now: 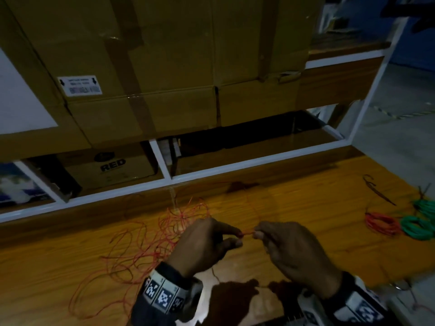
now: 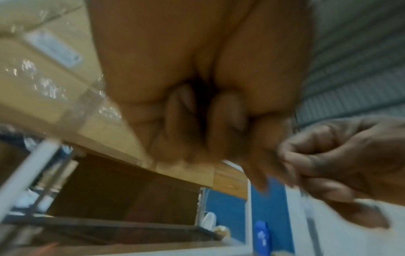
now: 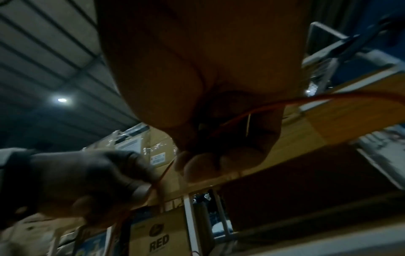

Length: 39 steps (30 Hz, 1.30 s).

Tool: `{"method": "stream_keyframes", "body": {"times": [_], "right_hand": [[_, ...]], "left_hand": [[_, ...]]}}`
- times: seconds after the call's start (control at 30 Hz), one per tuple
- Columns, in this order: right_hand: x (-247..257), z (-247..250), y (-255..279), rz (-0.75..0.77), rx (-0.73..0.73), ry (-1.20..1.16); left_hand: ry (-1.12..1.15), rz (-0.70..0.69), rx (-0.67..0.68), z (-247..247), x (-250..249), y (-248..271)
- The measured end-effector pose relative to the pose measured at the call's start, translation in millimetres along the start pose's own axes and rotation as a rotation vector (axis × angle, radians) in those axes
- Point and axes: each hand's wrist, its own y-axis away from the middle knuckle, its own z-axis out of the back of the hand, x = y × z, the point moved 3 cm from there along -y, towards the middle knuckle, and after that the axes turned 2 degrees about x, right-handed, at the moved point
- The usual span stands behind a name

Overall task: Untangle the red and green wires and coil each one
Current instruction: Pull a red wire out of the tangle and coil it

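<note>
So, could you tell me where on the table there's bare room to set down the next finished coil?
The freest patch of the wooden table lies between the right hand and the red coil. Left of the left hand the loose red wire sprawls widely. The far right is crowded with the green coils.

Your left hand (image 1: 202, 245) and right hand (image 1: 292, 252) meet above the wooden table (image 1: 294, 208), each pinching the same short stretch of red wire (image 1: 247, 232) between thumb and fingertips. To your left, the loose red tangle (image 1: 150, 243) sprawls over the tabletop. At the far right lie a coiled red wire (image 1: 381, 223) and, just beside it, green coils (image 1: 416, 227). Large cardboard boxes (image 1: 153, 67) stand behind the table.
</note>
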Motion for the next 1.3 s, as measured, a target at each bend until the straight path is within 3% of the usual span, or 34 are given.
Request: {"method": "stream_keyframes", "body": {"times": [0.07, 0.13, 0.23, 0.37, 0.43, 0.57, 0.67, 0.83, 1.0, 1.1, 1.17, 1.2, 1.3], "right_hand": [[-21.4, 3.4, 13.9, -0.094, -0.037, -0.028], [-32.6, 5.9, 24.5, -0.135, -0.064, -0.056], [-43.3, 1.7, 29.4, -0.136, -0.118, -0.101], [-48.8, -5.4, 21.1, -0.150, -0.177, 0.151], [-31.3, -4.8, 10.7, -0.111, -0.178, 0.177], [6.4, -24.7, -9.2, 0.035, -0.024, 0.104], [4.8, -27.6, -8.3, 0.021, 0.001, 0.006], [15.1, -15.4, 8.5, 0.163, 0.119, 0.019], [9.5, 43.9, 18.3, 0.077, -0.210, -0.046], [-14.5, 91.7, 38.6, -0.008, -0.485, -0.071], [-29.6, 106.0, 51.7, -0.053, -0.551, -0.033], [-34.6, 104.5, 54.3, -0.088, -0.505, 0.006], [-42.7, 61.6, 54.4, -0.259, -0.133, 0.243]], "left_hand": [[-0.130, 0.051, 0.060, -4.1, 13.6, 9.5], [-0.153, 0.074, 0.032, -3.5, 23.6, 16.0], [-0.235, -0.036, -0.040, -3.3, 20.7, 15.9], [0.080, -0.039, -0.076, -8.8, 19.2, 2.5], [0.095, -0.100, -0.068, -18.7, 7.4, -4.8], [0.049, -0.150, -0.089, -39.6, -9.9, -16.7], [0.171, -0.101, -0.122, -40.7, 0.8, -12.1], [0.370, -0.126, -0.068, -39.2, 16.7, 14.9], [0.412, -0.099, -0.082, -27.9, 42.7, 28.0], [0.407, -0.033, -0.193, -9.8, 82.8, 42.4], [0.397, 0.013, -0.263, 2.1, 105.4, 50.9], [0.378, 0.015, -0.281, 6.2, 110.2, 53.8], [0.361, -0.005, -0.287, 8.6, 102.4, 57.1]]}}
